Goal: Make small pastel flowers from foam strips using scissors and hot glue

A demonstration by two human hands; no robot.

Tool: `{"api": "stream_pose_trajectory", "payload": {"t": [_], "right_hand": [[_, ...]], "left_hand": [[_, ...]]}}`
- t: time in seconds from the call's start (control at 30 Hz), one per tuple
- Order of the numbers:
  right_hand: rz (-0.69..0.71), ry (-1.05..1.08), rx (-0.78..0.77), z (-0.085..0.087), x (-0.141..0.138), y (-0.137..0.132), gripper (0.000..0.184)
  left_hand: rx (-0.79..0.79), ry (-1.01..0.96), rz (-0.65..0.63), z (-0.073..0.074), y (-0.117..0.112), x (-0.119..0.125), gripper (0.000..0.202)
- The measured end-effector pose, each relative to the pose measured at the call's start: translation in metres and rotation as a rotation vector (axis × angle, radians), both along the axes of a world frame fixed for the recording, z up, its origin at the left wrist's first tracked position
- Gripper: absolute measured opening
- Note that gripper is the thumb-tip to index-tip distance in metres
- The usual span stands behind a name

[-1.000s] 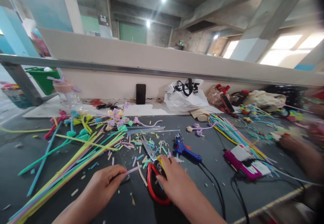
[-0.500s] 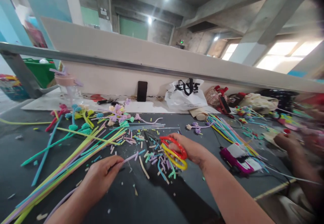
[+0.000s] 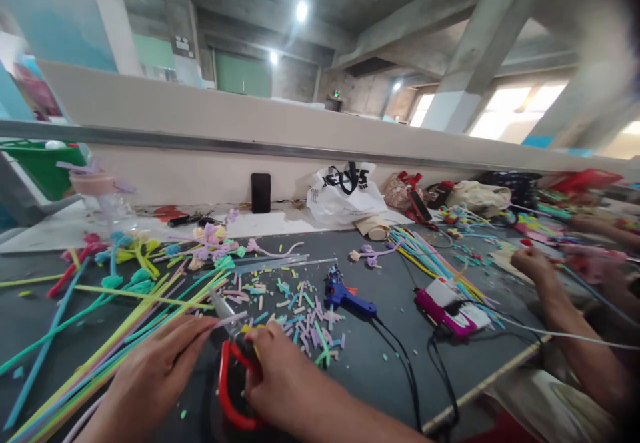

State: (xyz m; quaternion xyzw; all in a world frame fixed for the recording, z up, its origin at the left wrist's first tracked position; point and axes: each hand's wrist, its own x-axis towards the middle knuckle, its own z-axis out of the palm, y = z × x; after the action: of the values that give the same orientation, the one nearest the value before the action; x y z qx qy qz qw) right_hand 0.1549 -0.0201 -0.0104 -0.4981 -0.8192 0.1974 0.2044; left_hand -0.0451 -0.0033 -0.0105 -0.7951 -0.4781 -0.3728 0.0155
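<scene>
Dark grey table (image 3: 383, 379), its edge (image 3: 485, 384) slanting off lower right, most open room between that and the right forearm (image 3: 345, 408). Left hand (image 3: 157, 366) pinches a strip, right hand (image 3: 280, 371) grips red-handled scissors (image 3: 224, 377), blades pointing up-left. Lilac strip (image 3: 233, 319) sticks out rightward across the blades, can't tell if between. Scraps (image 3: 314, 323) just beyond.

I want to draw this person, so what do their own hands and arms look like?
Both the left hand and the right hand are bare, without gloves. The right forearm shows no sleeve, watch or bracelet. Little of the left arm shows, and no sleeve there. I see no ring, but some fingers are hidden.
</scene>
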Motion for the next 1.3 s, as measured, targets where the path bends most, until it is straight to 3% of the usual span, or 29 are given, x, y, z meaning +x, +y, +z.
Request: {"api": "stream_pose_trajectory", "payload": {"t": [0.13, 0.2, 0.3, 0.37, 0.43, 0.5, 0.7, 0.87, 0.97, 1.3], "right_hand": [[0.167, -0.203, 0.123, -0.004, 0.0, 0.006, 0.019], [0.138, -0.223, 0.108, 0.005, 0.006, 0.02, 0.016], [-0.043, 0.009, 0.018, 0.019, 0.014, 0.045, 0.019], [-0.07, 0.306, -0.216, 0.022, 0.016, 0.058, 0.021], [0.028, 0.587, -0.554, 0.018, 0.017, 0.066, 0.023], [0.113, 0.805, -0.788, 0.009, 0.017, 0.068, 0.028], [0.114, 1.127, -1.081, -0.008, 0.019, 0.068, 0.031], [0.217, 1.245, -1.174, -0.015, 0.019, 0.076, 0.033], [0.238, 1.266, -1.19, -0.019, 0.02, 0.079, 0.037], [0.304, 1.185, -1.224, -0.013, 0.022, 0.076, 0.024]], "left_hand": [[-0.042, 0.152, -0.137, 0.027, 0.014, 0.003, 0.02], [-0.049, 0.221, -0.205, 0.04, 0.024, 0.006, 0.02], [-0.009, 0.271, -0.236, 0.051, 0.036, 0.014, 0.024], [0.007, 0.298, -0.255, 0.054, 0.041, 0.021, 0.026], [0.011, 0.319, -0.279, 0.052, 0.043, 0.027, 0.025], [0.016, 0.318, -0.289, 0.047, 0.045, 0.032, 0.024], [0.009, 0.242, -0.288, 0.024, 0.048, 0.034, 0.022], [0.01, 0.196, -0.252, 0.014, 0.049, 0.027, 0.025], [-0.004, 0.2, -0.232, 0.017, 0.047, 0.022, 0.025], [-0.011, 0.214, -0.183, 0.022, 0.042, 0.021, 0.029]]}}
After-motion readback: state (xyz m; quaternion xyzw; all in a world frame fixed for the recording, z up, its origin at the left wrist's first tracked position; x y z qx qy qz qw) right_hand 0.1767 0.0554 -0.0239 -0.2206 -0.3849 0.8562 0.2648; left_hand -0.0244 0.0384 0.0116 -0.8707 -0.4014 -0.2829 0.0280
